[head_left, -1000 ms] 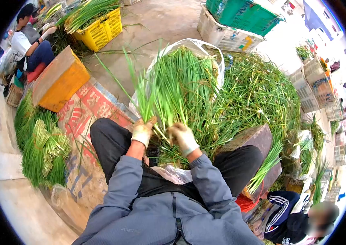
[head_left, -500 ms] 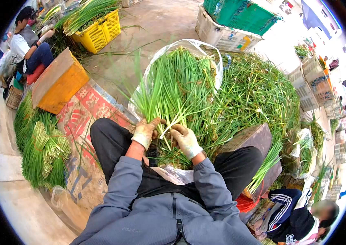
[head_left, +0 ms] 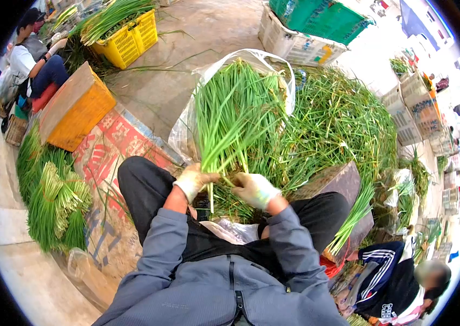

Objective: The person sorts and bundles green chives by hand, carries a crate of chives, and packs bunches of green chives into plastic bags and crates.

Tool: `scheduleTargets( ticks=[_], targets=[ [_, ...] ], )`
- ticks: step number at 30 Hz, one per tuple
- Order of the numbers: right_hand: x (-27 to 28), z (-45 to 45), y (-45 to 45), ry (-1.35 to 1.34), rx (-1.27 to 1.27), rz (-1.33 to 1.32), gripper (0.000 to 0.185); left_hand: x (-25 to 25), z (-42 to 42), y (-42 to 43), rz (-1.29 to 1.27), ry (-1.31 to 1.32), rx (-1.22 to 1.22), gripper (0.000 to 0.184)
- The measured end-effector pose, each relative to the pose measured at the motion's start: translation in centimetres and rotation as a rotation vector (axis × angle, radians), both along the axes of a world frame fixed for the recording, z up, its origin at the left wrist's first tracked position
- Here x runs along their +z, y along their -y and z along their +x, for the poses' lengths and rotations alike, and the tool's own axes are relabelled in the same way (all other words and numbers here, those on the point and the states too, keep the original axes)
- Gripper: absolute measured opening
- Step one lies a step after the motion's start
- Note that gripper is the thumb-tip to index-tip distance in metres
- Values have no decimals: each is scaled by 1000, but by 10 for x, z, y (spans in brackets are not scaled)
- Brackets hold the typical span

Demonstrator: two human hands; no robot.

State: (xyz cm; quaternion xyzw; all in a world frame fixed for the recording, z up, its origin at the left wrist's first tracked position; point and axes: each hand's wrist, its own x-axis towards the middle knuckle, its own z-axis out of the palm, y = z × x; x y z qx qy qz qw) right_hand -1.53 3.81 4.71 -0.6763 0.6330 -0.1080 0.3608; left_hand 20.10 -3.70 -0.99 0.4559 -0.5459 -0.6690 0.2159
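My left hand (head_left: pixel 192 181), in a whitish work glove with the fingertips bare, is closed on a small bunch of Chinese chives (head_left: pixel 217 145). Their pale stalk ends stick out below that hand, and the green leaves fan upward. My right hand (head_left: pixel 256 190), gloved the same way, pinches at the lower stalks just right of the bunch; some thin stalks seem to be between its fingers, partly hidden. Behind both hands, more chives lie in a large clear plastic bag (head_left: pixel 182 135) with a white rim.
Loose green leaves (head_left: pixel 344 119) are heaped to the right. A wooden block (head_left: pixel 332 182) stands by my right knee with chives across it. Tied chive bundles (head_left: pixel 58 201) lie left, near an orange-sided box (head_left: pixel 80 111). Crates (head_left: pixel 300 41) stand behind. Two people sit nearby.
The held leaves have swung right, and the stalks hang straighter in my left hand. My right hand has turned and moved slightly right. At lower right, the seated person has shifted.
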Motion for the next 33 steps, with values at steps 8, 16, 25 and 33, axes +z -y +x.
scheduleTargets(
  ticks=[8, 16, 25, 33],
  targets=[
    [71, -199, -9, -750, -844, -350, 39, 10, 52, 22, 106, -744, 392, 34],
    [-16, 20, 19, -101, -245, -173, 33, 3, 27, 29, 213, -716, 512, 37],
    [-72, 47, 39, 165, -385, -89, 31, -46, 18, 24, 249, -67, 613, 12],
    [-91, 48, 34, 122, -328, -37, 32, -85, -29, 37, -283, 608, 406, 38]
  ],
)
